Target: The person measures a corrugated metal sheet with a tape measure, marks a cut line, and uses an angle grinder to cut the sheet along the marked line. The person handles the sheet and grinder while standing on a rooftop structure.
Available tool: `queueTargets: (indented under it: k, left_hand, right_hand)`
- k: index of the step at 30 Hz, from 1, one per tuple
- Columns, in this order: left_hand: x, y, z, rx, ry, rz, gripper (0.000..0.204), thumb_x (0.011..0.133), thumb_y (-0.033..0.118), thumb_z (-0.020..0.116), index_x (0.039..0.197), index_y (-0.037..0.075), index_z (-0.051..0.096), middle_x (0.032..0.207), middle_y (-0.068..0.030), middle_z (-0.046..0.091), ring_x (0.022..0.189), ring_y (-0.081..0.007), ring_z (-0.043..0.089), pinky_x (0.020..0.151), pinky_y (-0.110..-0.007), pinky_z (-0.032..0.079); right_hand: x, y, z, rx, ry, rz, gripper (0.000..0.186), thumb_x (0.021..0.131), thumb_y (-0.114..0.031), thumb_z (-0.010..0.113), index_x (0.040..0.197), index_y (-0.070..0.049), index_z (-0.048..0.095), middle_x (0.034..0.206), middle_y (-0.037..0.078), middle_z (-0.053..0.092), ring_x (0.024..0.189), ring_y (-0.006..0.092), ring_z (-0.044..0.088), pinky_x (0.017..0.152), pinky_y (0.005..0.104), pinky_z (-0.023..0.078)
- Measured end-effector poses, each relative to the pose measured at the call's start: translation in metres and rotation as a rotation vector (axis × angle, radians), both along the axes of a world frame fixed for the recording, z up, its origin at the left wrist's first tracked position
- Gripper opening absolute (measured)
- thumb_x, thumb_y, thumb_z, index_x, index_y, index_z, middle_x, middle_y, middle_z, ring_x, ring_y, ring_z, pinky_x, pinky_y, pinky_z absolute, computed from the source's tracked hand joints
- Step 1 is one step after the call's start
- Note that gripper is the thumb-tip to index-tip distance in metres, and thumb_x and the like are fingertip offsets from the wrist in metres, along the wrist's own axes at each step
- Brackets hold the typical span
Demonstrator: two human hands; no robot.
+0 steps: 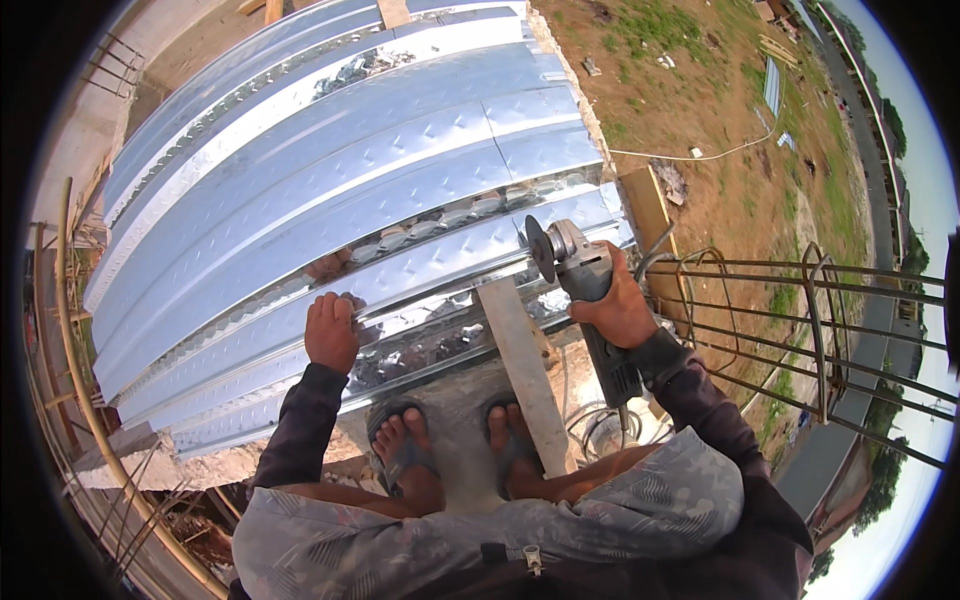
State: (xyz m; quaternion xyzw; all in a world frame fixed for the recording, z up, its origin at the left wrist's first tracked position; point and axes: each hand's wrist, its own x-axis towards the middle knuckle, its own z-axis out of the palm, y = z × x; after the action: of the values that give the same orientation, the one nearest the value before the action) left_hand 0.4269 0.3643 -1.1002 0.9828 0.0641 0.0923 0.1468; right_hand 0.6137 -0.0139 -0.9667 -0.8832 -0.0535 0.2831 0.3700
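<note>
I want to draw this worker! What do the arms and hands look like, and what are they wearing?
Both arms wear long dark sleeves, wrinkled, reaching the wrists. The left hand and right hand are bare, with no gloves, rings or watch showing.

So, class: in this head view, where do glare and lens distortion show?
Head view: daylight glares off the corrugated metal sheets, brightest along the ribs near the left hand; the fisheye bends the rebar cage and sheet edges toward the dark rim; the angle grinder looks sharp.
</note>
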Motion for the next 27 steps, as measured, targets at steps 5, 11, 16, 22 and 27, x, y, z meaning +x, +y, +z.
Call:
queueTargets:
  k: [5,11,16,22,27]
  left_hand:
    - [0.001,-0.002,0.006,-0.038,0.014,-0.003,0.022,0.071,0.004,0.065,0.089,0.007,0.052,0.091,-0.0109,0.051,0.088,-0.032,0.052,0.076,-0.043,0.042]
    - [0.0,0.0,0.002,-0.013,-0.014,-0.024,0.023,0.071,0.006,0.065,0.09,0.006,0.051,0.09,-0.0108,0.051,0.087,-0.0315,0.052,0.077,-0.043,0.042]
    - [0.001,0.001,0.007,0.0,-0.011,-0.023,0.02,0.073,0.006,0.062,0.088,0.006,0.051,0.09,-0.0115,0.051,0.087,-0.0313,0.052,0.077,-0.043,0.042]
    - [0.001,0.0,0.01,-0.001,-0.019,-0.026,0.016,0.075,0.005,0.06,0.088,0.005,0.051,0.091,-0.0119,0.051,0.087,-0.031,0.052,0.078,-0.042,0.043]
    - [0.001,-0.001,0.007,0.01,-0.027,-0.03,0.014,0.076,0.006,0.059,0.088,0.005,0.051,0.091,-0.012,0.051,0.088,-0.031,0.052,0.078,-0.042,0.043]
  right_hand:
    - [0.003,0.002,0.0,0.039,0.049,-0.012,0.096,0.069,-0.017,0.077,0.147,0.0,0.023,0.115,0.02,0.062,0.103,0.0272,0.064,0.091,0.0351,0.051]
    - [0.003,0.0,-0.005,0.07,0.017,0.026,0.095,0.068,-0.015,0.077,0.145,0.002,0.024,0.115,0.019,0.06,0.105,0.0267,0.062,0.092,0.0349,0.05]
    - [0.006,0.001,-0.008,0.125,-0.003,0.05,0.094,0.068,-0.015,0.077,0.144,0.003,0.026,0.115,0.02,0.06,0.106,0.0257,0.061,0.092,0.035,0.05]
    - [0.009,0.012,0.001,0.049,-0.057,0.049,0.092,0.067,-0.014,0.079,0.143,0.004,0.029,0.115,0.017,0.06,0.105,0.024,0.061,0.092,0.0348,0.05]
    - [0.009,0.01,0.0,0.112,-0.033,0.025,0.092,0.067,-0.013,0.079,0.142,0.005,0.029,0.115,0.016,0.06,0.105,0.0231,0.06,0.092,0.034,0.05]
